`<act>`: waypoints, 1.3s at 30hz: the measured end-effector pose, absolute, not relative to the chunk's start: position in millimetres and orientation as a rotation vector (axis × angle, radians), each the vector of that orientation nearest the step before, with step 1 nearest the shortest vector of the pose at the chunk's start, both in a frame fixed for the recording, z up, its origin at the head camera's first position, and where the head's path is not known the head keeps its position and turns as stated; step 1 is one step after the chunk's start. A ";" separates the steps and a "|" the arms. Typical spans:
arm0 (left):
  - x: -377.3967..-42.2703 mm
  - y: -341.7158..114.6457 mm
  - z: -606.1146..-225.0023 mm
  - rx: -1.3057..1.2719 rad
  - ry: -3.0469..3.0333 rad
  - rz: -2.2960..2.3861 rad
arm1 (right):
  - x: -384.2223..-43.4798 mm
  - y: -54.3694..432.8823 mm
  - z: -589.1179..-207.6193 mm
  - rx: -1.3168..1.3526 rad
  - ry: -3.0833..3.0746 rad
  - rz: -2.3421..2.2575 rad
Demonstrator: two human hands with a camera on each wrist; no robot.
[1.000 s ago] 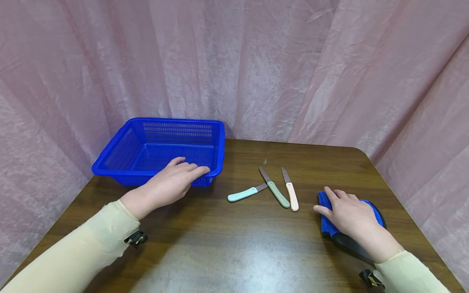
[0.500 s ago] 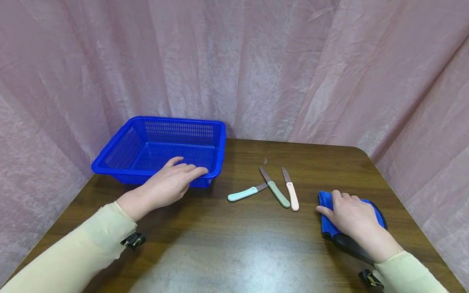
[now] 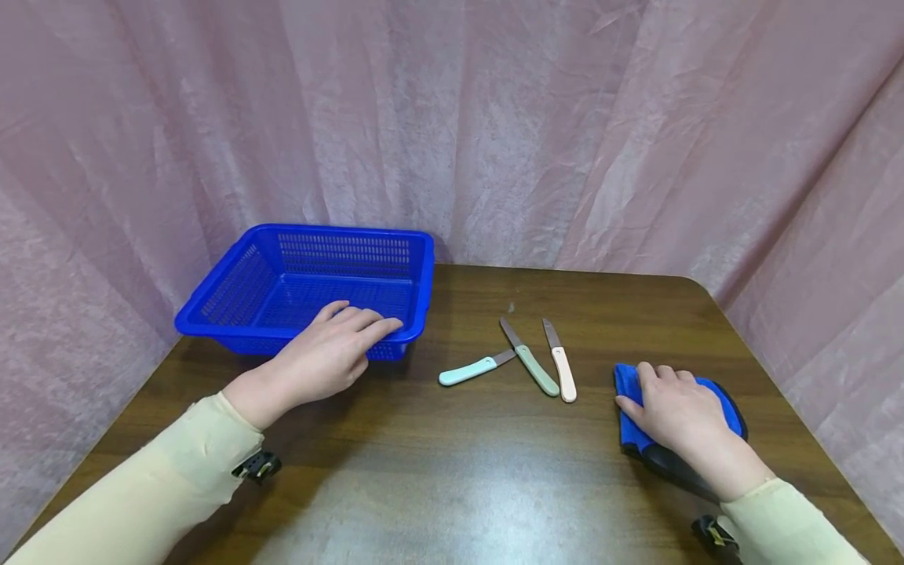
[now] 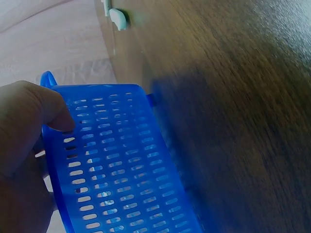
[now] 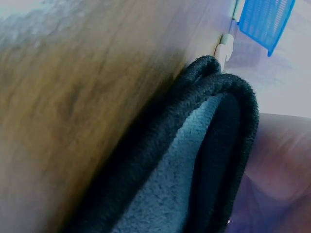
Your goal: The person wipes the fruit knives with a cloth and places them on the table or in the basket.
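Observation:
My left hand [image 3: 311,365] holds the near rim of a blue plastic basket [image 3: 346,251] at the table's left. In the left wrist view the thumb presses the basket's slotted outer wall [image 4: 116,145], with the fingers over the rim. At the right, my right hand [image 3: 681,412] grips a folded blue fabric piece [image 3: 628,408] with black edging; its fingers are bent and the fingertips are hidden. The right wrist view shows its thick dark border [image 5: 146,150] and grey lining close up.
Between the hands lie a mint-handled knife [image 3: 468,372], a green-handled knife [image 3: 538,372] and a cream-handled knife [image 3: 564,377], their blades pointing away or right. A pink curtain [image 3: 494,133] hangs behind the wooden table [image 3: 452,471].
My right hand's fingers and thumb have drawn in over the blue fabric. The left hand stays at the basket rim, with the basket barely shifted. The knives lie as before.

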State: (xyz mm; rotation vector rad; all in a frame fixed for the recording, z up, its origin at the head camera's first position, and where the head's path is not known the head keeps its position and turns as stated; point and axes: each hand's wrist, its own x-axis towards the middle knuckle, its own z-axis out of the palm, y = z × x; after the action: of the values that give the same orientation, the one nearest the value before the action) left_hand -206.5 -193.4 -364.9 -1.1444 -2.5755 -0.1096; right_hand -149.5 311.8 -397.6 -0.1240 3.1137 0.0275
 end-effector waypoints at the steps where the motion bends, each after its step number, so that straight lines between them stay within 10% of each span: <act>1: -206.0 -192.9 -364.7 -1.139 -2.570 -0.110 | -150.0 311.8 -397.1 -0.122 3.106 0.035; 39: -174.5 -121.9 -349.6 -1.228 -2.228 -0.073 | -155.0 317.1 -392.6 -0.278 3.116 -0.127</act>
State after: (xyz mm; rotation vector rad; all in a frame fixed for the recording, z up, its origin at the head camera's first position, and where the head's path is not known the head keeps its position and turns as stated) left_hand -174.5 -121.9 -349.6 -1.2283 -2.2278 -0.0735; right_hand -155.0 317.1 -392.6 -0.2778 3.1162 -0.1272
